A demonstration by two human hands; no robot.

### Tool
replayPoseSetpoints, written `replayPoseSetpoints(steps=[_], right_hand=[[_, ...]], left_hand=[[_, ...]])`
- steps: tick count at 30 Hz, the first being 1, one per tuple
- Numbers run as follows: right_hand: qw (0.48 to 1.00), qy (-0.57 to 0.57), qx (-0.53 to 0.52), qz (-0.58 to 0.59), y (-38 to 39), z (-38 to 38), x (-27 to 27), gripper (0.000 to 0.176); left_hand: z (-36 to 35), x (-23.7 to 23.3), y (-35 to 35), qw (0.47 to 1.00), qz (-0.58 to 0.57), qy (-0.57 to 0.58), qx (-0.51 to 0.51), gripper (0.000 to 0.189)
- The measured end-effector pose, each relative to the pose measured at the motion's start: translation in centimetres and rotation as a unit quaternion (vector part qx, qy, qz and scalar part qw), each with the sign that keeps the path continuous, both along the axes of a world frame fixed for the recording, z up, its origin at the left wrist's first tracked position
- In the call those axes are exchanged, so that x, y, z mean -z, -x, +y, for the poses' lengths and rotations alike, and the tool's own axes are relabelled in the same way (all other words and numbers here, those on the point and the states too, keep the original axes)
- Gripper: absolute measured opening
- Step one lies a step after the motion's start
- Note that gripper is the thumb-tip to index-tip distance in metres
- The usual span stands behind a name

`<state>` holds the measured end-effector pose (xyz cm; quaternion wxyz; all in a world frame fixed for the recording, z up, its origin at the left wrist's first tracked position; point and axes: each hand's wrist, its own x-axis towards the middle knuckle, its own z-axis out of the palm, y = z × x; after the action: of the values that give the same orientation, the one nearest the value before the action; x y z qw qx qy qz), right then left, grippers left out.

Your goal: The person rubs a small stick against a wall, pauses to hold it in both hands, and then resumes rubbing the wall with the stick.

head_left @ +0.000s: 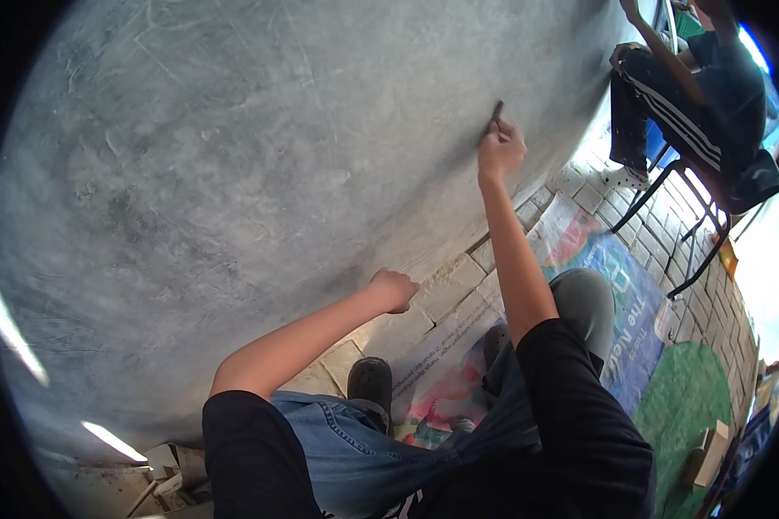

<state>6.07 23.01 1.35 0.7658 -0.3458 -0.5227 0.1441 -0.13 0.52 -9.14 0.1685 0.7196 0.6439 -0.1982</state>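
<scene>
A large grey surface (pixel 260 147) with cloudy streaks and scratches fills the left and middle of the view. My right hand (pixel 502 151) is raised close to it at the upper right, fingers closed around a small dark stick-like tool (pixel 498 110) that points upward near the surface. Lower down, my left hand (pixel 394 291) is curled closed beside the lower part of the surface. Whether anything lies inside its fingers is hidden.
A person (pixel 692 104) sits on a dark-framed chair (pixel 710 251) at the upper right. A printed banner (pixel 614 294) and a green sheet (pixel 688 389) lie on the paving (pixel 610 186). A wooden block (pixel 711 453) is at lower right; scraps (pixel 175 471) lie at lower left.
</scene>
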Motion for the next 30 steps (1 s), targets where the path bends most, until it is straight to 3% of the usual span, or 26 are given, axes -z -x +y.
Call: replayPoseSetpoints(steps=[2,4,6,8,10,13,14,16,19,21,23,24,26,27,30], right_hand=[[0.980,0.197,-0.012,0.012,-0.3,0.3,0.1,0.007],[0.997,0.050,-0.059,-0.013,1.3,-2.6,-1.6,0.006],[0.984,-0.051,-0.169,-0.036,1.8,-8.0,-4.7,0.003],[0.960,-0.201,-0.147,-0.127,1.9,-10.8,-5.7,0.006],[0.965,-0.231,-0.084,-0.089,2.4,-7.6,-4.0,0.008],[0.999,0.025,-0.047,-0.003,0.3,0.0,0.8,0.008],[0.991,0.136,-0.014,-0.003,-0.7,2.4,2.8,0.010],[0.928,0.352,-0.098,0.068,-1.7,3.7,5.7,0.016],[0.955,0.282,-0.082,0.049,-0.3,-1.5,1.5,0.010],[0.978,0.068,-0.197,0.012,0.5,-4.4,-2.3,0.010],[0.967,-0.137,-0.170,-0.130,1.3,-9.0,-5.5,0.014],[0.947,-0.232,-0.163,-0.153,2.0,-10.9,-6.0,0.016],[0.930,-0.306,-0.156,-0.131,2.5,-11.3,-6.3,0.015],[0.928,-0.310,-0.158,-0.132,2.7,-10.0,-5.9,0.015],[0.990,-0.122,-0.050,-0.053,0.9,-3.3,-2.5,0.012]], left_hand=[[-0.6,0.5,-0.2,1.000,-0.015,-0.010,-0.006,0.033],[-1.4,1.8,0.0,1.000,0.003,0.028,0.006,0.031],[-2.2,2.4,-0.3,0.986,0.048,0.159,0.013,0.029],[-1.9,3.0,-0.4,0.987,0.048,0.152,0.027,0.031],[-1.2,2.9,-0.3,0.987,0.055,0.148,0.037,0.034],[-0.1,0.2,-0.7,0.999,0.016,0.041,0.023,0.034],[-0.1,0.3,-0.8,0.999,0.018,0.040,0.024,0.034],[-0.4,0.8,-0.8,0.999,0.008,0.039,0.012,0.034],[-1.3,2.5,-0.3,0.990,0.042,0.122,0.053,0.032],[-1.5,2.9,-0.8,0.989,0.043,0.131,0.056,0.031],[-1.4,2.7,-1.1,0.992,0.042,0.105,0.062,0.024],[-1.3,2.4,-1.5,0.992,0.035,0.104,0.058,0.024],[-0.5,1.5,-1.5,0.995,0.041,0.077,0.052,0.025],[0.0,1.4,-1.3,0.996,0.029,0.074,0.045,0.028],[-0.2,0.2,-0.9,0.999,0.001,0.025,0.034,0.032]])
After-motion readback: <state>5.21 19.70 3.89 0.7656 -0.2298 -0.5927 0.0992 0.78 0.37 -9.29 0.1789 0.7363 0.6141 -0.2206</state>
